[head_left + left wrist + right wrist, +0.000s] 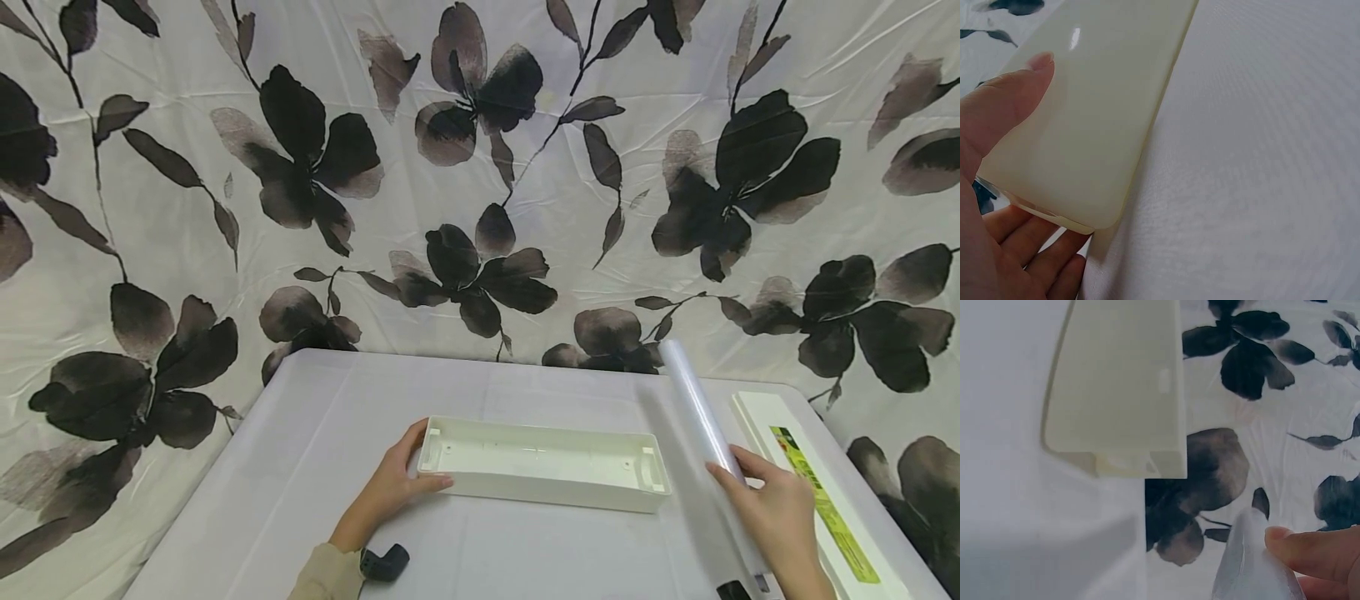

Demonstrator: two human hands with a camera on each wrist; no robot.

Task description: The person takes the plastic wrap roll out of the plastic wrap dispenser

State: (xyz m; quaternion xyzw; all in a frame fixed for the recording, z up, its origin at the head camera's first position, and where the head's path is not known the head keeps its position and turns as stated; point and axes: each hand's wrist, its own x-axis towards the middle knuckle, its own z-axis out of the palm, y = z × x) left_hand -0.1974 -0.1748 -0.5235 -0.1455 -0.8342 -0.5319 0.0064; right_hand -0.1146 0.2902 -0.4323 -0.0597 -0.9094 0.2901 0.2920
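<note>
A long, shallow cream-white plastic box (555, 492), with its hollow side up, rests on the white table. My left hand (390, 483) grips its left end, thumb on the near wall and the other fingers around the end. In the left wrist view the thumb lies along the smooth wall of the box (1104, 112). To the right, my right hand (780, 508) holds a shiny, translucent roll of plastic film (697, 400) between thumb and fingers. The roll is tilted, its far end raised over the table's back edge. In the right wrist view the roll (1250, 569) is apart from the box.
Along the table's right edge lies a long white plastic piece (757, 408) with a yellow-green label (825, 504). A patterned floral cloth (480, 192) hangs behind the white table (450, 550). Dark wrist devices (385, 564) sit by both wrists.
</note>
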